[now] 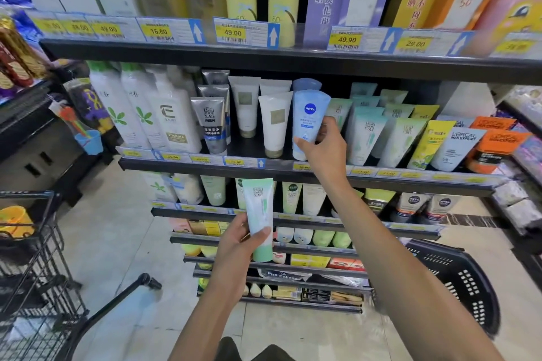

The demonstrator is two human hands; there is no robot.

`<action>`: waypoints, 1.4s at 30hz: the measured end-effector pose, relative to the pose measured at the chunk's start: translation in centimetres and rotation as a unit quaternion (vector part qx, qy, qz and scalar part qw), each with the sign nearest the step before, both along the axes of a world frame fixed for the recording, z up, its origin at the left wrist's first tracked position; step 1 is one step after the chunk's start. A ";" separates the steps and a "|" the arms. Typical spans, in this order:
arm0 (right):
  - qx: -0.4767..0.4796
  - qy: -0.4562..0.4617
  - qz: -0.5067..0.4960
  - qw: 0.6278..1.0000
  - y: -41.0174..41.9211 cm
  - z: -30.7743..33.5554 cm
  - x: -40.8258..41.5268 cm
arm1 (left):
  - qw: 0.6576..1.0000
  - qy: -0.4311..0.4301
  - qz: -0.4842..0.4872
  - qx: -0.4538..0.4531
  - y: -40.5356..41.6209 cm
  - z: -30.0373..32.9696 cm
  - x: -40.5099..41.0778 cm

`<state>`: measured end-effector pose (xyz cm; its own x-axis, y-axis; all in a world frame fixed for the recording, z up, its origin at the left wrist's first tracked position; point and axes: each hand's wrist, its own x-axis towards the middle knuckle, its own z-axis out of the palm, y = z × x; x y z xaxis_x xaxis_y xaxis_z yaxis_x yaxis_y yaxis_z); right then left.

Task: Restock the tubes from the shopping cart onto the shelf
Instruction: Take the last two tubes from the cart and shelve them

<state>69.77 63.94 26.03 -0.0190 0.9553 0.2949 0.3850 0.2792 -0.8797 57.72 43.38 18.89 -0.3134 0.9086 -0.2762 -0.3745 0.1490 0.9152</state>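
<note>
Midway, by the look of it — right hand (322,145) gripped blue Nivea tube (308,123) at the shelf (264,165) row; left hand (239,240) clutched green tube (259,218) (unshelved); shopping cart (32,258) contents unclear.

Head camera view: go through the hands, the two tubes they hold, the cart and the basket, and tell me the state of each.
Right hand: grips the blue tube at the shelf.
Blue tube: upright, cap down, at the shelf's front edge.
Left hand: holds the green tube.
Green tube: upright, cap down, off the shelf.
Shopping cart: holds a yellow item.
Black basket: tipped, contents not visible.
</note>
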 end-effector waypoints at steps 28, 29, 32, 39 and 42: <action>-0.026 -0.130 -0.032 0.991 -0.8 -1.3 0.2 | 0.998 0.016 -0.052 -0.023 -0.8 0.2 -1.2; -0.025 -0.125 -0.032 0.991 -1.0 -1.3 0.4 | 0.998 0.016 -0.053 -0.024 -0.8 0.1 -1.2; -0.007 -0.128 -0.040 0.991 -2.2 -1.4 1.5 | 0.998 0.018 -0.056 -0.023 -0.7 0.2 -1.0; 0.072 -0.220 -0.069 0.970 -5.3 -2.8 7.8 | 0.995 0.055 -0.078 0.003 0.8 1.0 1.7; 0.091 -0.263 -0.091 0.956 -5.2 -3.0 11.5 | 0.994 0.080 -0.069 0.035 2.1 2.2 4.3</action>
